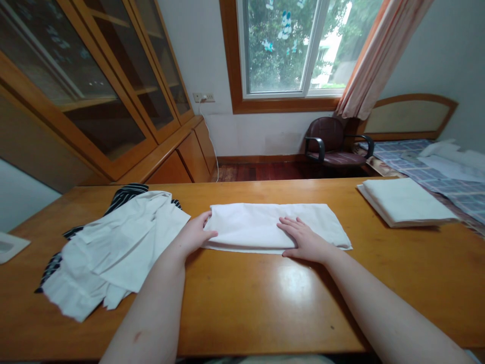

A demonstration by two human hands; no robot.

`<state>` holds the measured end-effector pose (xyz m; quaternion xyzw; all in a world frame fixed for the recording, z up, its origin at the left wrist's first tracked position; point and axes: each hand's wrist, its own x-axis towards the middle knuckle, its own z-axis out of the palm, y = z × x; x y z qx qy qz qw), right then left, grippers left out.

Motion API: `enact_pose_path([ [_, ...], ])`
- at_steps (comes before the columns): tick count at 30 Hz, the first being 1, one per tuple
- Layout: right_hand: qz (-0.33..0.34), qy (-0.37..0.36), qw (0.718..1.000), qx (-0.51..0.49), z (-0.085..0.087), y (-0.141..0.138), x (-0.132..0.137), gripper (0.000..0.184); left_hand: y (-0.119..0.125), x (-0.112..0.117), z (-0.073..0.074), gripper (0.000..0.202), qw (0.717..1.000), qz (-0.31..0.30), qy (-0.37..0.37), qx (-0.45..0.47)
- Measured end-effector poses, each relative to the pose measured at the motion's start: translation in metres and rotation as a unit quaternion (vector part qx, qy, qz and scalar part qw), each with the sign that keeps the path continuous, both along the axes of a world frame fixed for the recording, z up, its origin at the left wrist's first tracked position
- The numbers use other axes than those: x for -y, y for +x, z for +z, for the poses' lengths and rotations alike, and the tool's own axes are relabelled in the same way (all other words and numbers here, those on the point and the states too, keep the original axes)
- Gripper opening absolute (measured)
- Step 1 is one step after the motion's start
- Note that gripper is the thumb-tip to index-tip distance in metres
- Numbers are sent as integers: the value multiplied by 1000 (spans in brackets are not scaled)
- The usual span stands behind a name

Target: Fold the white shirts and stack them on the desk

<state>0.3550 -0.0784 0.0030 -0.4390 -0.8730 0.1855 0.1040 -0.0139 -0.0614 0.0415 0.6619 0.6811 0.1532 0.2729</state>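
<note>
A folded white cloth (pixel 253 225) lies as a long flat strip across the middle of the wooden table. My left hand (pixel 194 233) is at its left end, the thumb over the near corner and the fingers round the short edge, their tips partly hidden. On the right half of the strip, my right hand (pixel 303 240) rests flat, palm down, with its fingers spread. Left of my left arm is a loose pile of white cloth (pixel 125 242), with black-and-white striped fabric (pixel 127 194) showing from under it.
A neat stack of folded white cloth (pixel 407 202) sits at the table's right side. The wooden table (pixel 242 303) reaches close to my body. A white object (pixel 11 246) lies at the left edge. Beyond are a glass-door cabinet (pixel 151 136), an armchair (pixel 331 141) and a bed (pixel 428 162).
</note>
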Motion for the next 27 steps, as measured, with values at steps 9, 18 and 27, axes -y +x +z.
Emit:
enact_pose_path([
  [9, 32, 4, 999, 14, 10, 0, 3, 72, -4, -3, -9, 54, 990, -5, -65, -124],
  [18, 49, 112, 991, -58, 18, -5, 6, 18, -8, -6, -14, 38, 993, -6, -59, -107],
  [27, 36, -20, 999, 0, 28, -7, 13, 30, -9, -6, -13, 36, 994, -7, -57, -98],
])
